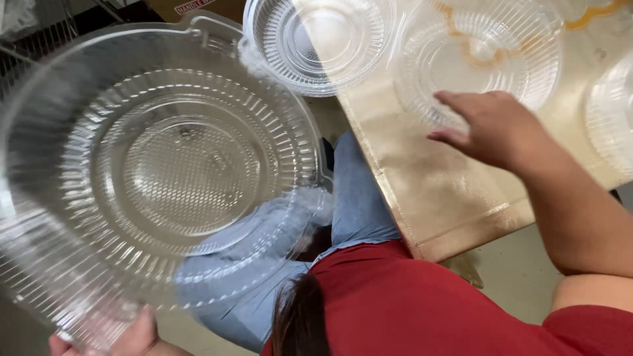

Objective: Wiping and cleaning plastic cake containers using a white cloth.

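My left hand (128, 337) at the bottom left grips the near rim of a large clear ribbed plastic container (158, 171), held up close so it fills the left half of the view. My right hand (491, 125) reaches out over the tan table (435, 198), fingers spread, its fingertips touching the near rim of a clear plastic container (478, 56) lying there. It holds nothing.
Another clear round container (316, 43) sits at the table's far left corner, and a further one (610, 112) shows at the right edge. My blue jeans and red shirt are below. A wire rack stands at the upper left.
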